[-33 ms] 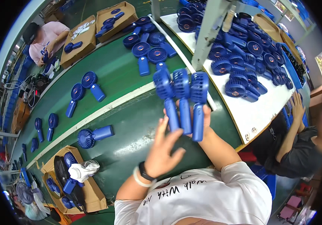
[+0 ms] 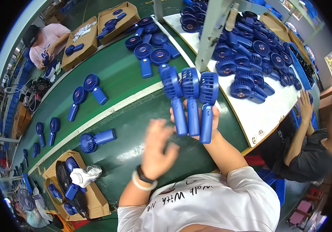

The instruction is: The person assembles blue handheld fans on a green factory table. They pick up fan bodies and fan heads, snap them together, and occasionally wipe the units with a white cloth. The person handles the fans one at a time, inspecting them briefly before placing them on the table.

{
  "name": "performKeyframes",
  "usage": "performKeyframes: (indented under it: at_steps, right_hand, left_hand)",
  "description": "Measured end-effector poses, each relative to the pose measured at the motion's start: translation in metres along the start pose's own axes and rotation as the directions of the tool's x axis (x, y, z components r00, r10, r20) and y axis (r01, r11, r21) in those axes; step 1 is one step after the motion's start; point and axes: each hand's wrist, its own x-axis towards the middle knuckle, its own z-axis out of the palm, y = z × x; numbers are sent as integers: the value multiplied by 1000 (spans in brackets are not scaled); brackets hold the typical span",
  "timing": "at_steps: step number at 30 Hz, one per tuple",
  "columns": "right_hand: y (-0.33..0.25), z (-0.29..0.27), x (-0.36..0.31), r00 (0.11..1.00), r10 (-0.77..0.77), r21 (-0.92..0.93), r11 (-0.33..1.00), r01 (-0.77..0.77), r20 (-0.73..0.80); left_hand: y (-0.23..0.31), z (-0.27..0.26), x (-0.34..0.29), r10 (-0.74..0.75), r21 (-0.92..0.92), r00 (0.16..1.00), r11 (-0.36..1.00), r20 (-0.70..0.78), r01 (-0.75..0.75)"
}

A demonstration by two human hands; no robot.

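Note:
Three blue handheld fans (image 2: 192, 116) stand side by side in my right hand (image 2: 214, 123), heads up and handles toward me. The fingers close around the handles from behind, so most of them are hidden. To the left of the fans is my left hand (image 2: 158, 149), empty and somewhat blurred, with its thumb apart from the fingers. A dark band and a white band circle that wrist. One more blue fan (image 2: 88, 143) lies on the green tabletop (image 2: 135, 141) to the left of this hand.
A green conveyor belt (image 2: 115, 83) carries several blue fans. On the right, a heap of fans (image 2: 247, 65) covers a white board (image 2: 247, 121) behind a metal post (image 2: 211, 34). An open cardboard box (image 2: 98, 199) stands at lower left. Co-workers sit at far left and right.
My left hand has drawn away from the fan handles, toward the left. The three fans in my right hand have shifted slightly to the right.

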Motion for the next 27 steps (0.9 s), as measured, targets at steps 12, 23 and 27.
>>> performKeyframes:
  at_steps: [12,23,27]
  right_hand:
    - [-37,2,-17,960,-134,177,980,92,245]
    - [-192,-16,-89,704,-699,-607,615,504,-124]
    - [-308,-47,-135,149,-887,-858,460,227,-436]
  left_hand:
    - [-127,-10,-67,-359,653,873,581,-330,486]
    - [-87,-20,-72,-624,203,669,652,-403,731]
    - [-73,-29,-49,-802,-681,597,449,-20,579]
